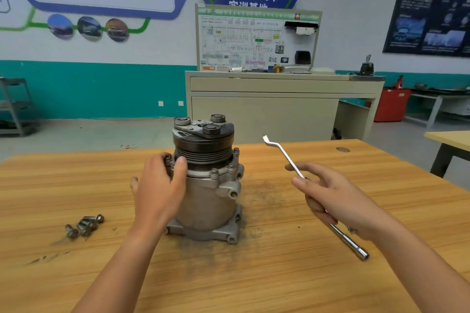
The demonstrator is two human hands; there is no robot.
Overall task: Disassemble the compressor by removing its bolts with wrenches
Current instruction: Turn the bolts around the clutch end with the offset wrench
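from my remote seat i see the compressor standing upright near the middle of the wooden desk, black pulley end on top and its flat flange down on the wood, with a smear of dark grime around the base. the left grip is wrapped on the compressor's left side at the upper flange. its fingers curl round the rim there and the thumb lies against the grooved pulley. one bolt stands in the flange at the front, just right of that thumb.

the right grip is well clear of the compressor, off to its right, closed around the shaft of a long wrench. the lower fingers are curled on it, with the index finger and thumb stretched out. the wrench slants: bent flat end up and toward the compressor, tubular socket end low by the desk — i can't tell if it touches.

a small heap of loose bolts lies on the desk, far left of the compressor.
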